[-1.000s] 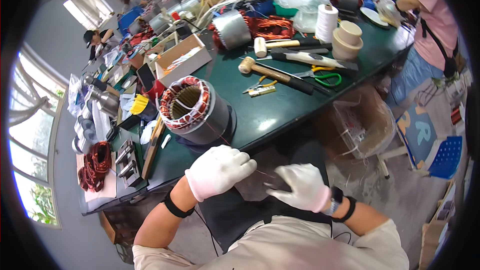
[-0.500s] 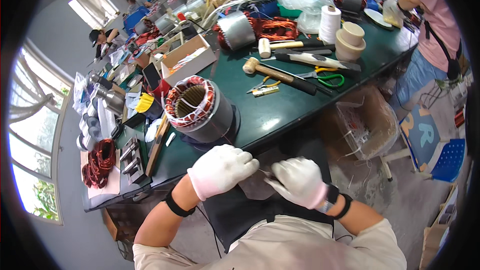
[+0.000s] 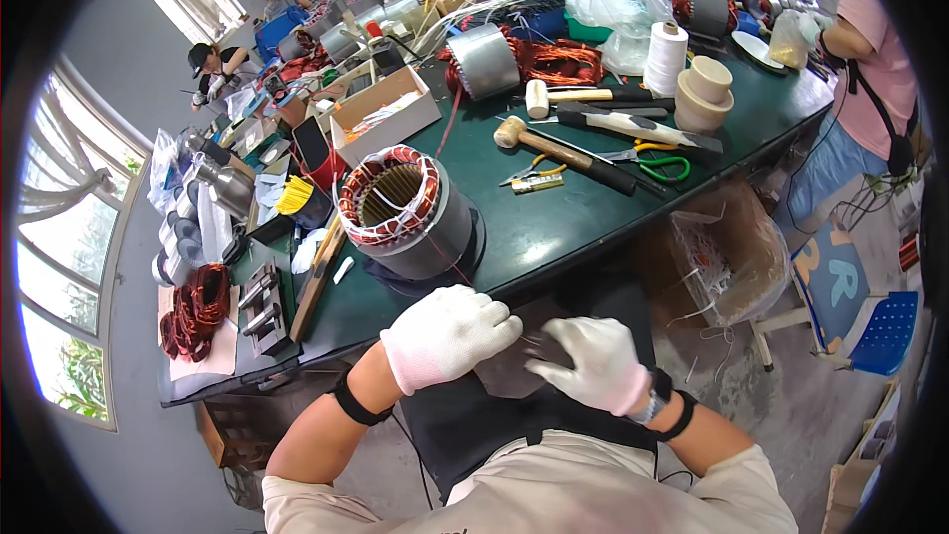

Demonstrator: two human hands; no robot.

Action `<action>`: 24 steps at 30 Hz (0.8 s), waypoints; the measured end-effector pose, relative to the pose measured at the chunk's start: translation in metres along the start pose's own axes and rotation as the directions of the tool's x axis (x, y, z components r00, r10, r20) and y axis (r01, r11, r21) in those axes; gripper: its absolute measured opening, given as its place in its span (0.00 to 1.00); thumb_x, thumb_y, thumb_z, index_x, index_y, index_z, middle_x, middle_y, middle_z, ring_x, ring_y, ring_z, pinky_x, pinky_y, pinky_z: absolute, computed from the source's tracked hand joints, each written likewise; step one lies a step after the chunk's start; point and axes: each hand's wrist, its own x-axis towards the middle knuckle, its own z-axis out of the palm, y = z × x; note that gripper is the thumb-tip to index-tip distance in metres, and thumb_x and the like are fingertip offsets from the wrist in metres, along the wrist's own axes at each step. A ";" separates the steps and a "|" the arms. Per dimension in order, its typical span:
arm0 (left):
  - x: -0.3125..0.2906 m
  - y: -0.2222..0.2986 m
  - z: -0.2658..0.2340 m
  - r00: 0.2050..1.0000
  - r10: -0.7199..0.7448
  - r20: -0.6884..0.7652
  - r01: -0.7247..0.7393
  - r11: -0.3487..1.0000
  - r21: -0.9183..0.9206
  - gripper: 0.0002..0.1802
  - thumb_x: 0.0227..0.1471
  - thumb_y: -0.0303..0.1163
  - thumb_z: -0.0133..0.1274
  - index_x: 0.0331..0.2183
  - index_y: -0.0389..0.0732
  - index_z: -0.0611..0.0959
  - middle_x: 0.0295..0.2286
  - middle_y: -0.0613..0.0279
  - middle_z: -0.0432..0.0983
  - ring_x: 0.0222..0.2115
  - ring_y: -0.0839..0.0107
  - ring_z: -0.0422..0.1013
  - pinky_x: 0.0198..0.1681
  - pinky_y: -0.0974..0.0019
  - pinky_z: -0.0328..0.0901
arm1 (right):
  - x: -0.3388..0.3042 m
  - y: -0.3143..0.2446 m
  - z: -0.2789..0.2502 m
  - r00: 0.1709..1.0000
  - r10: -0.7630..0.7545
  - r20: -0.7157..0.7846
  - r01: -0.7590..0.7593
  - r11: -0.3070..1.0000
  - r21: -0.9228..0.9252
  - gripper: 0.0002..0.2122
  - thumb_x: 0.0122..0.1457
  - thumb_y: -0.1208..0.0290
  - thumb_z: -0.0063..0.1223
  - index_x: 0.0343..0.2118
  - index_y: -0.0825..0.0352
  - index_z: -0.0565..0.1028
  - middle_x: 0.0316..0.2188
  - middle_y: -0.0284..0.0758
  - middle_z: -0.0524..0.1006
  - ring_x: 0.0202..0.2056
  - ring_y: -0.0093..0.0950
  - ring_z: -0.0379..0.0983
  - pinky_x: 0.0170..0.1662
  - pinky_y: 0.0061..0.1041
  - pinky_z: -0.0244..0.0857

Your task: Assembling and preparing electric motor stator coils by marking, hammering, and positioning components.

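Note:
My left hand (image 3: 450,339), in a white glove, is closed just in front of the table edge. A thin reddish wire (image 3: 461,273) runs down to it from the motor stator (image 3: 420,237), a grey cylinder with laced copper windings around its top. My right hand (image 3: 595,364), gloved too, hovers to the right with thumb and fingers apart. Its fingertips are slightly blurred by motion, and something small and blurred shows between the hands. The stator stands upright near the table's front edge, beyond my left hand.
On the green table (image 3: 524,237) lie a mallet (image 3: 563,150), green-handled scissors (image 3: 660,166) and a white thread cone (image 3: 665,59). Copper coils (image 3: 198,309) rest at the left. A lined carton (image 3: 736,257) stands on the floor at right; a person in pink (image 3: 875,59) stands beyond.
My right hand's fingers have spread apart and its thumb has come away from the fingers. The left hand stays closed in nearly the same place. The view has shifted slightly.

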 end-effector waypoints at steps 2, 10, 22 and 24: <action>-0.002 0.002 -0.004 1.000 -0.014 0.009 0.014 1.000 -0.023 0.14 0.46 0.29 0.57 0.38 0.38 0.82 0.25 0.59 0.72 0.25 0.58 0.74 0.28 0.58 0.69 | 0.007 -0.010 0.001 0.992 0.083 0.092 -0.091 0.992 0.088 0.14 0.52 0.61 0.71 0.32 0.67 0.79 0.22 0.40 0.79 0.28 0.42 0.80 0.31 0.35 0.72; 0.000 0.003 -0.004 0.999 -0.011 0.039 0.011 1.000 0.006 0.13 0.46 0.29 0.57 0.38 0.39 0.82 0.24 0.60 0.73 0.26 0.59 0.74 0.29 0.58 0.69 | 0.004 0.004 0.006 0.710 0.380 0.594 -0.702 0.450 0.551 0.15 0.64 0.65 0.60 0.41 0.75 0.78 0.29 0.34 0.82 0.29 0.19 0.78 0.36 0.22 0.73; -0.001 0.001 -0.004 1.000 -0.006 -0.008 0.005 0.998 -0.069 0.14 0.45 0.29 0.57 0.37 0.38 0.83 0.26 0.60 0.74 0.26 0.58 0.74 0.28 0.58 0.69 | 0.008 0.003 -0.006 0.646 0.313 0.697 -0.760 0.170 0.628 0.16 0.69 0.62 0.52 0.42 0.74 0.77 0.29 0.39 0.82 0.27 0.24 0.80 0.32 0.23 0.74; 0.001 0.003 -0.004 1.000 -0.018 0.005 0.018 0.999 -0.051 0.14 0.44 0.29 0.58 0.37 0.38 0.83 0.25 0.60 0.74 0.26 0.59 0.74 0.28 0.58 0.69 | -0.013 0.006 -0.020 0.561 0.401 0.724 -0.823 0.179 0.539 0.15 0.68 0.63 0.54 0.41 0.74 0.77 0.29 0.39 0.82 0.28 0.25 0.80 0.32 0.24 0.75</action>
